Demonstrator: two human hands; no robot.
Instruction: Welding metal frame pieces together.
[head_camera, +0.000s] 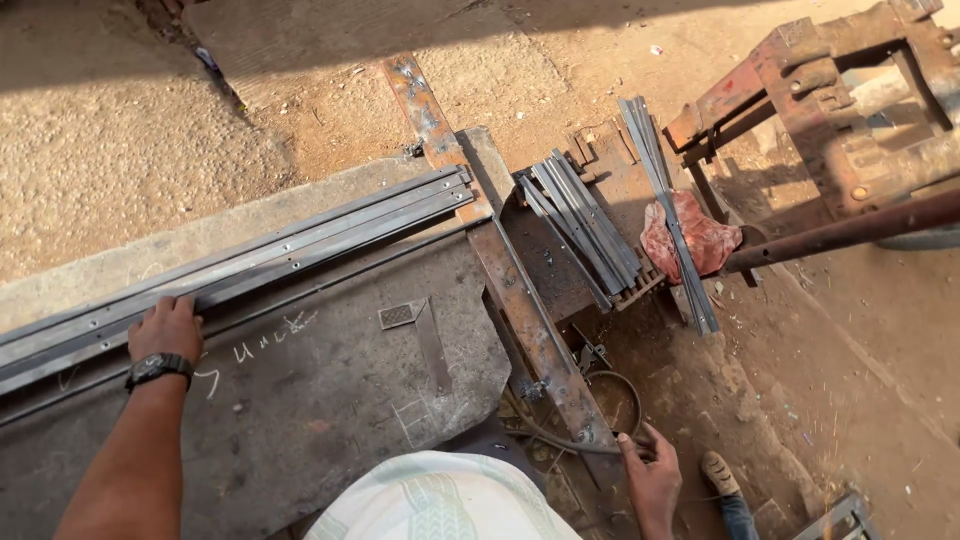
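**Pressing on the steel strips, reaching for the cable**

Stretching forward along the grey slab (300, 400), the left arm ends in the left hand (166, 328), palm down with a black wristwatch (157, 368) at the wrist. Its fingers lie flat and loosely spread on the near edge of the long steel strips (260, 262), resting rather than gripping; the fingertips are hard to separate from the metal. These strips run diagonally across the slab, cut off at the left edge. Lower right, the right hand (650, 478) curls its fingers around a dark cable (560, 440) beside the rusty beam (520, 300); how firmly it grips cannot be told. A pale patterned shirt (440, 498) hides the arm's upper part.
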